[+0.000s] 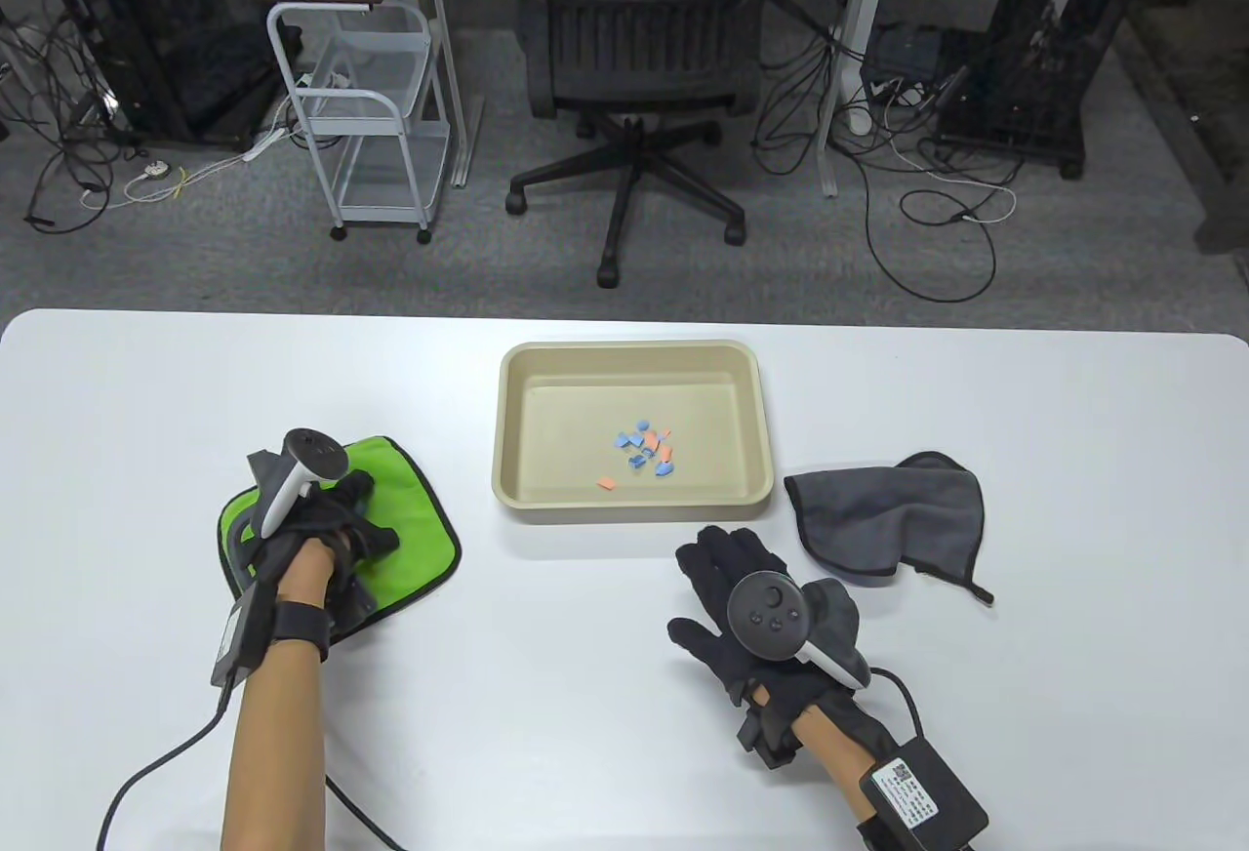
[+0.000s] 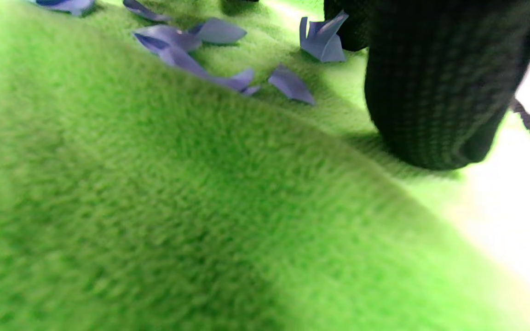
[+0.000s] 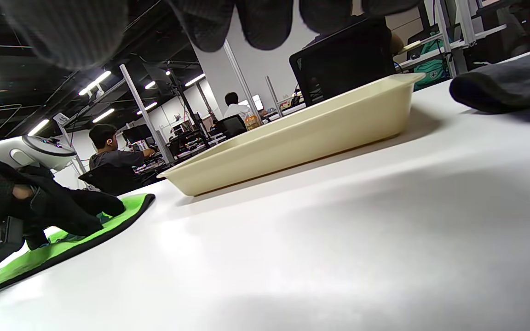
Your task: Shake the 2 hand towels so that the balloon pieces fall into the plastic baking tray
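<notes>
A green hand towel point(image 1: 415, 524) lies flat at the table's left, and my left hand point(image 1: 366, 514) rests on it with its fingers stretched forward. In the left wrist view several purple balloon pieces point(image 2: 322, 41) lie on the green towel point(image 2: 154, 207) beside a gloved fingertip point(image 2: 430, 92) that presses on the cloth. The beige plastic tray point(image 1: 629, 351) stands in the middle and holds several blue and orange balloon pieces point(image 1: 646, 451). A grey hand towel point(image 1: 888, 519) lies crumpled to its right. My right hand point(image 1: 727, 578) lies flat on the table before the tray, fingers spread, holding nothing.
Beyond the table's far edge stand a black office chair point(image 1: 634, 41), a white wire cart point(image 1: 361, 109) and loose cables on the floor. The right wrist view shows the tray's side point(image 3: 302, 138), the grey towel point(image 3: 509, 87) and people at desks far behind.
</notes>
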`<state>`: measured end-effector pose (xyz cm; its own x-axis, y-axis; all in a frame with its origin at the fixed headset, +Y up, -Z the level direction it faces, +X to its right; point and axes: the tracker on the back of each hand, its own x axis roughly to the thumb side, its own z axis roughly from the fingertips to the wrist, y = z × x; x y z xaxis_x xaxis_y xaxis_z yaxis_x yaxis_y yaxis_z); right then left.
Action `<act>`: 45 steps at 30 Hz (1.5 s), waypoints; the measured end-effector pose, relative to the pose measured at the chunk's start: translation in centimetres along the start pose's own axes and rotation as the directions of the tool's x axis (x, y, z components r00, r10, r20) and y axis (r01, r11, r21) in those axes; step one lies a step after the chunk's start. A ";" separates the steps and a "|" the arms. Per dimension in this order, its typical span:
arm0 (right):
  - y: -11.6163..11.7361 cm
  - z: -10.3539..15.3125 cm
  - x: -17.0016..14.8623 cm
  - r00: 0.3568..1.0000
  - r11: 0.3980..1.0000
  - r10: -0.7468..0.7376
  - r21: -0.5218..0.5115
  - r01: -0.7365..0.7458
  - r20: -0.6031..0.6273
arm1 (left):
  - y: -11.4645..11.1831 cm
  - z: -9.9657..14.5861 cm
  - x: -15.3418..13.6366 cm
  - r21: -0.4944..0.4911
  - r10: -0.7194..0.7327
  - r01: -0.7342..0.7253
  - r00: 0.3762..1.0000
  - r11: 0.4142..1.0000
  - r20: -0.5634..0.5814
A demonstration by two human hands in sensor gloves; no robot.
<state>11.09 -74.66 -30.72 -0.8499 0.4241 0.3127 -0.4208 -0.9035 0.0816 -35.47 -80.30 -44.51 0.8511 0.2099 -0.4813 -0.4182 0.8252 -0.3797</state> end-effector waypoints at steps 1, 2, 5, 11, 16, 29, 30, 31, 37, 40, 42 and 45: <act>0.0 0.0 0.0 1.000 1.000 -0.001 -0.001 0.001 0.001 | -0.1 0.1 0.0 -0.002 -0.005 0.005 1.000 1.000 0.002; 0.0 0.0 0.0 1.000 1.000 -0.001 -0.002 0.002 0.002 | -0.2 0.3 0.0 -0.006 -0.016 0.016 1.000 1.000 0.007; -0.1 0.0 0.0 1.000 1.000 -0.002 -0.003 0.002 0.003 | -0.6 0.9 0.2 -0.031 -0.046 0.046 0.999 0.998 0.024; -0.3 0.0 -0.2 1.000 1.000 -0.009 -0.010 0.009 0.000 | -2.5 3.4 0.8 -0.072 -0.118 0.126 0.986 0.989 0.116; -0.6 0.0 -0.4 1.000 1.000 -0.018 -0.017 0.018 -0.004 | -4.7 6.3 2.1 -0.094 -0.180 0.203 0.961 0.975 0.211; -1.0 -0.1 -1.0 1.000 0.999 -0.014 -0.034 0.014 -0.018 | -11.3 13.0 11.1 -0.083 -0.300 0.363 0.863 0.928 0.407; -1.1 -0.1 -1.1 1.000 0.999 -0.007 -0.035 0.007 -0.020 | -11.8 13.4 12.0 -0.077 -0.311 0.375 0.852 0.924 0.421; -1.1 -0.1 -1.2 1.000 0.999 -0.004 -0.037 0.003 -0.022 | -12.2 13.7 12.7 -0.078 -0.317 0.385 0.845 0.920 0.430; -1.6 -0.1 -1.9 0.999 0.999 -0.012 -0.048 0.010 -0.039 | -15.1 16.1 18.0 -0.065 -0.347 0.432 0.796 0.900 0.496; -1.8 -0.1 -2.2 0.999 0.999 -0.005 -0.052 0.002 -0.048 | -16.1 16.9 19.8 -0.055 -0.359 0.448 0.778 0.892 0.515; -1.9 -0.1 -2.3 0.999 0.998 0.008 -0.055 -0.011 -0.051 | -16.5 17.3 20.7 -0.048 -0.372 0.460 0.770 0.887 0.519; -1.9 0.0 -2.5 0.999 0.999 0.009 -0.051 -0.012 -0.053 | -16.9 17.6 21.6 -0.053 -0.376 0.467 0.770 0.883 0.515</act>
<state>14.00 -73.98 -31.66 -0.8691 0.4187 0.2632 -0.4264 -0.9040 0.0301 -4.42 -80.43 -34.58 0.9762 0.1217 0.1793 0.0109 0.7985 -0.6018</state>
